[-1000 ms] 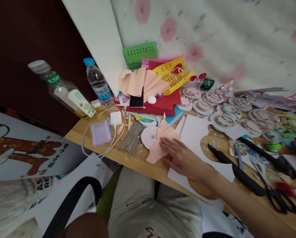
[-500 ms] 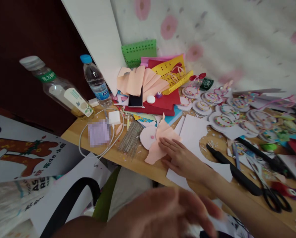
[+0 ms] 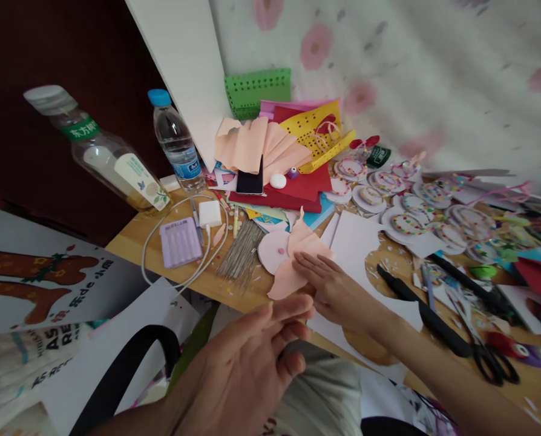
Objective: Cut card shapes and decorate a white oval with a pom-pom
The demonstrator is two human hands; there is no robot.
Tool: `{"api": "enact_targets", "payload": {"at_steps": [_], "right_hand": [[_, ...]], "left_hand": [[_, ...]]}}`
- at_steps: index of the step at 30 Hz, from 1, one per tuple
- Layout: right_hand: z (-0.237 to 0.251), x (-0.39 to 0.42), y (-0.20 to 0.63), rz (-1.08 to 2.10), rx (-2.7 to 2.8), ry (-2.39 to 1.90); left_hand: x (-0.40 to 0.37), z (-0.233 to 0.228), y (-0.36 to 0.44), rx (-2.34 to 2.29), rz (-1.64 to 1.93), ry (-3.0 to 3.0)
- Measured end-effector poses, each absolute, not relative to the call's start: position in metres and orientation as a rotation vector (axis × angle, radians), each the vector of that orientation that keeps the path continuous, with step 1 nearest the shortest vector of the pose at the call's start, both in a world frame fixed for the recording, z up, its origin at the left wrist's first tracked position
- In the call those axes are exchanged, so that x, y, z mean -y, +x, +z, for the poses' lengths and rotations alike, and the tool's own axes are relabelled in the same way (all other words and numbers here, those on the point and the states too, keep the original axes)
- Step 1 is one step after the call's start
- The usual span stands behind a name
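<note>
My right hand (image 3: 331,287) lies flat, fingers stretched out, on a torn piece of peach crepe paper (image 3: 291,275) on the table. The paper partly covers a white paper disc (image 3: 270,257) with a small pink dot. In the foreground, nearer the camera, my left hand (image 3: 256,357) is raised with the palm showing and its fingers extended and slightly bent. Nothing is in it. Its fingertips appear just below the crepe paper in the picture; whether they touch the table edge I cannot tell. White paper sheets (image 3: 354,239) lie beside my right hand.
A bundle of thin wires (image 3: 241,254), a purple case (image 3: 181,242) and a charger with its cable (image 3: 210,214) lie left. Two bottles stand behind, the nearer one large (image 3: 120,163). Scissors (image 3: 481,351), a black-handled tool (image 3: 438,324) and several beaded rings (image 3: 409,224) lie right.
My left hand has moved up and left toward the table edge, turning its palm into view. My right hand stays on the crepe paper. The view has shifted slightly.
</note>
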State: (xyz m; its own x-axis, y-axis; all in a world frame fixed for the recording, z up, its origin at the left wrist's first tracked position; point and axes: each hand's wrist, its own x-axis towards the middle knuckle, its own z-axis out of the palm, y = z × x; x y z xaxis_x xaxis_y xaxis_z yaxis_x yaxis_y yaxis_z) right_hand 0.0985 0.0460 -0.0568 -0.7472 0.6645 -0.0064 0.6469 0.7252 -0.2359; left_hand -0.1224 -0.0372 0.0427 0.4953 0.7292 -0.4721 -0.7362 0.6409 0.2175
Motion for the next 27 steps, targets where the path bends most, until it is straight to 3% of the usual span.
{"api": "enact_targets", "payload": {"at_steps": [9,15,19,22,27], "right_hand": [[-0.058,-0.051,0.102,0.422,2.758,-1.029],[0.004,-0.031,0.079,0.419,2.262,-1.013],[0.036,-0.024,0.050,0.489,2.419,-0.727],[0.021,-0.043,0.053,0.582,2.251,-0.931],[-0.047,-0.072,0.078,0.485,2.159,-1.271]], "left_hand": [[0.035,0.035,-0.138,-0.516,0.841,-0.003],[0.028,0.027,-0.132,-0.439,0.857,-0.024],[0.027,0.025,-0.118,-0.300,0.807,0.046],[0.029,0.018,-0.124,-0.409,0.839,0.377],[0.002,-0.017,-0.155,-1.162,0.887,1.594]]}}
